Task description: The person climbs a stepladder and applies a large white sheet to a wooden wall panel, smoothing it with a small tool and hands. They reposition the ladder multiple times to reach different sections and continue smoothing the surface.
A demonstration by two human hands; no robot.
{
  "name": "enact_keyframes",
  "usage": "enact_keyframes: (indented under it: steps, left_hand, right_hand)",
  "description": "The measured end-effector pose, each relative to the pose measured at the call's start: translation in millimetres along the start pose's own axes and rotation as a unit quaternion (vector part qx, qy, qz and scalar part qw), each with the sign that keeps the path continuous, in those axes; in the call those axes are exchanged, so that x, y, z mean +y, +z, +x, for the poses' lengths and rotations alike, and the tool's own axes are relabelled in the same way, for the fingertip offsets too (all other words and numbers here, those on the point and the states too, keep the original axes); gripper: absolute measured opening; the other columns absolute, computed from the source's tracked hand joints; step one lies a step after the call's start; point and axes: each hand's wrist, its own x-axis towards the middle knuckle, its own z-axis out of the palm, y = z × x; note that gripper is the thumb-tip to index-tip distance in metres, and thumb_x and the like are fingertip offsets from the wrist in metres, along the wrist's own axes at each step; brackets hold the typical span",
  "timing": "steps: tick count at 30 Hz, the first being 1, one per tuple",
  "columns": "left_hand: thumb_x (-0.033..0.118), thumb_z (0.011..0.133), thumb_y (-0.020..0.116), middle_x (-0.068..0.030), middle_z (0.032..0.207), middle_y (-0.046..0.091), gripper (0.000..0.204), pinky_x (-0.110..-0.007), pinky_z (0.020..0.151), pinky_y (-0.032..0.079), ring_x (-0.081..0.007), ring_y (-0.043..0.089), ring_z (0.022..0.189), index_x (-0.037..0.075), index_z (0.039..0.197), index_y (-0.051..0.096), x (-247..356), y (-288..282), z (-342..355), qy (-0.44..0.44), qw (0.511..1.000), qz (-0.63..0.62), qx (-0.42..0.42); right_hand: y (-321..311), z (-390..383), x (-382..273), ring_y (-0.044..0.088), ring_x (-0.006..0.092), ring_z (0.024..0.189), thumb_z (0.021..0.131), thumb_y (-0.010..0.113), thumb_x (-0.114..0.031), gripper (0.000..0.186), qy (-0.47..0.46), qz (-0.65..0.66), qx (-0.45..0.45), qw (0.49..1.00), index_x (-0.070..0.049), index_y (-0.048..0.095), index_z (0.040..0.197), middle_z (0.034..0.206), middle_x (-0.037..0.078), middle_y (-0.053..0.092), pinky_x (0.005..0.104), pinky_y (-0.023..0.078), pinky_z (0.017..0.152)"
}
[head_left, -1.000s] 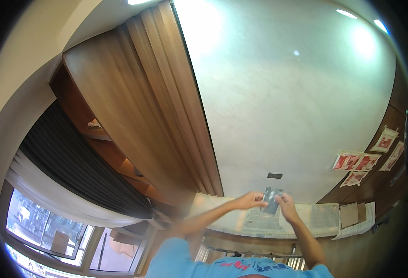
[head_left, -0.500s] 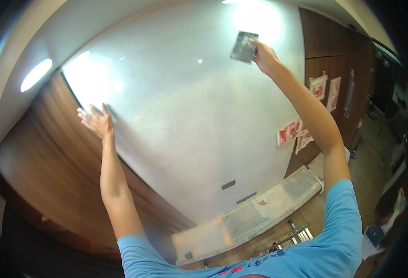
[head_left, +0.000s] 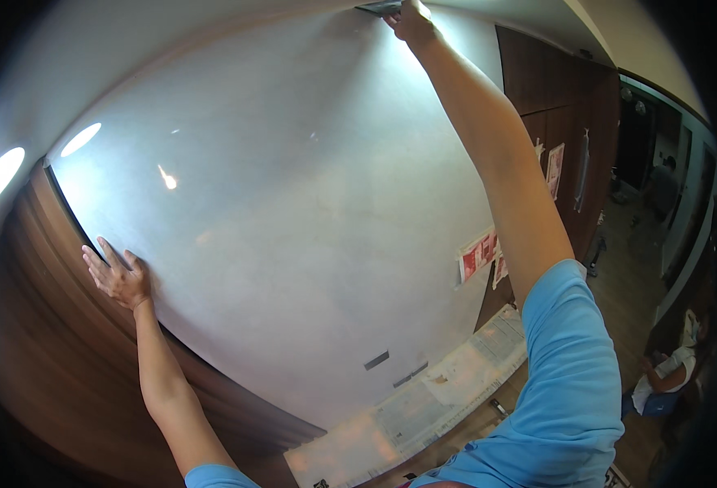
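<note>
A large pale grey wall (head_left: 310, 220) with a glossy, mottled surface stands before me. High up at its top edge, my right hand (head_left: 414, 23) is closed on a trowel (head_left: 381, 8), a flat, dark grey metal plate. The trowel appears nearly edge-on near the ceiling; whether its whole face touches the wall I cannot tell. At the wall's left edge, beside brown pleated curtain-like material (head_left: 57, 301), my left hand (head_left: 120, 278) lies open with fingers spread, holding nothing.
A ledge covered in protective sheets (head_left: 415, 423) runs along the wall's foot. Red-and-white papers (head_left: 478, 258) are taped at the right, near dark wood panels (head_left: 546, 81). A person in white (head_left: 672, 378) is at the far right; another stands down the passage.
My right hand has carried the trowel up to the wall's top edge. My view has shifted right and upward, and my left hand stays by the wall's left edge, fingers spread.
</note>
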Motion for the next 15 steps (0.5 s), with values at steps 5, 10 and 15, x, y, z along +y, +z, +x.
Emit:
enact_keyframes:
  steps: [5,10,15]
  left_hand:
    - [0.036,0.098,0.051,-0.0141,0.168,0.029,0.064,-0.05,0.121,0.032,-0.0334,0.035,0.152,0.025,0.16,0.039,-0.6,-1.3,2.0,0.014,1.0,0.0,0.009]
    - [0.031,0.097,0.054,-0.0148,0.167,0.032,0.064,-0.051,0.12,0.032,-0.035,0.036,0.151,0.023,0.159,0.042,-1.9,-1.0,1.7,0.017,1.0,-0.012,0.011]
    - [0.031,0.096,0.055,-0.0154,0.166,0.033,0.065,-0.05,0.12,0.033,-0.0352,0.036,0.15,0.021,0.159,0.042,0.4,-4.0,3.2,0.022,0.999,-0.02,0.026]
  right_hand:
    - [27.6,-5.2,4.4,0.067,0.0308,0.11,0.102,0.051,-0.017,0.035,-0.006,0.055,-0.021,0.998,0.0,0.053,0.133,0.126,0.018,0.062,0.0474,0.061,0.094]
    - [76.1,-42.0,33.2,0.067,0.031,0.11,0.103,0.049,-0.019,0.036,0.033,0.099,-0.072,0.992,-0.001,0.052,0.134,0.127,0.018,0.062,0.0474,0.061,0.093]
    - [138.9,-83.8,80.8,0.066,0.0311,0.109,0.104,0.047,-0.021,0.037,0.099,0.147,-0.106,0.978,-0.001,0.052,0.135,0.127,0.017,0.062,0.0474,0.061,0.092]
